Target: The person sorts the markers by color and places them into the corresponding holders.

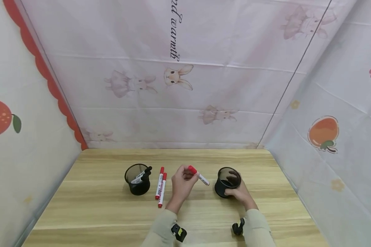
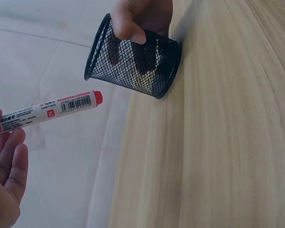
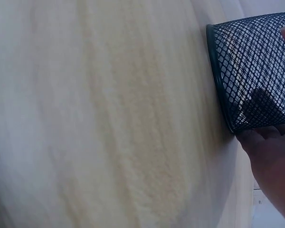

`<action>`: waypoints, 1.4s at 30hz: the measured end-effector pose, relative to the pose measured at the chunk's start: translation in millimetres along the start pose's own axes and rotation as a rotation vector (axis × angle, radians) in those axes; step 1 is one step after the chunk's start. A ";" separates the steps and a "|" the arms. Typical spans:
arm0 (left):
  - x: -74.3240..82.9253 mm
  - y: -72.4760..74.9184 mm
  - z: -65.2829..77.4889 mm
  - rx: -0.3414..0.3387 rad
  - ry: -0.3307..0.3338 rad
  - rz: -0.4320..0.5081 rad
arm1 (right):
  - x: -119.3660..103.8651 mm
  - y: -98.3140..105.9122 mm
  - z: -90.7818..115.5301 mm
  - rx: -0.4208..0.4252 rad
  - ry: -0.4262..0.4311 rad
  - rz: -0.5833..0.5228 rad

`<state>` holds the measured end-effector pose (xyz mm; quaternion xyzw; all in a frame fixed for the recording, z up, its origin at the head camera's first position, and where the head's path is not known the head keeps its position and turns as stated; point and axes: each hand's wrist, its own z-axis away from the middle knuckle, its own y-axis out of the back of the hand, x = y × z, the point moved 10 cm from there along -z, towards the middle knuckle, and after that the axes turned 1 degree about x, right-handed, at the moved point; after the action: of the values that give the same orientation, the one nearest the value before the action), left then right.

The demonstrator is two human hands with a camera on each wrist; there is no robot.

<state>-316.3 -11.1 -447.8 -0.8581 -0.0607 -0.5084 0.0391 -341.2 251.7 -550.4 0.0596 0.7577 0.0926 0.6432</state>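
At left, a cup (image 1: 139, 188) is holding black markers (image 1: 146, 174); two red markers (image 1: 159, 184) are lying beside it on the table (image 1: 111, 214). The left hand (image 1: 182, 184) is pinching a third red marker (image 2: 57, 112) near its cap (image 1: 192, 169), the barrel (image 1: 204, 179) sticking out past the fingertips (image 2: 20, 156) toward a mesh pot (image 1: 221, 188), which the right hand (image 1: 242, 193) is gripping, clamped around its wall.

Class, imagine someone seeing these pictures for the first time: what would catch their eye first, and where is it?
Probably the red-capped marker pinched in the left grip above the wooden table. Next comes the black mesh cup held in the right grip, to the marker's right. Off to the left, a second black cup holds black-capped markers, with two red-capped markers lying beside it.
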 end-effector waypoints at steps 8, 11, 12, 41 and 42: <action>39.1 -6.6 -2.8 -0.032 -0.018 0.024 | 7.1 1.2 -1.1 -0.019 -0.078 -0.056; 40.9 -9.0 -3.2 -0.034 -0.006 0.031 | 9.0 0.5 -2.7 -0.030 -0.085 -0.061; 40.7 -9.7 -3.1 -0.033 -0.001 0.035 | 8.6 -0.1 -2.9 -0.037 -0.085 -0.058; -20.2 -37.2 -8.8 -0.052 0.169 0.149 | -22.0 -11.3 -3.7 -0.219 -0.097 -0.046; -20.6 -38.6 -8.3 -0.061 0.177 0.149 | -22.4 -11.8 -4.2 -0.227 -0.092 -0.037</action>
<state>-338.9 24.8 -461.7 -0.8127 0.0224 -0.5795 0.0557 -341.3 235.2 -530.7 -0.0235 0.7131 0.1628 0.6815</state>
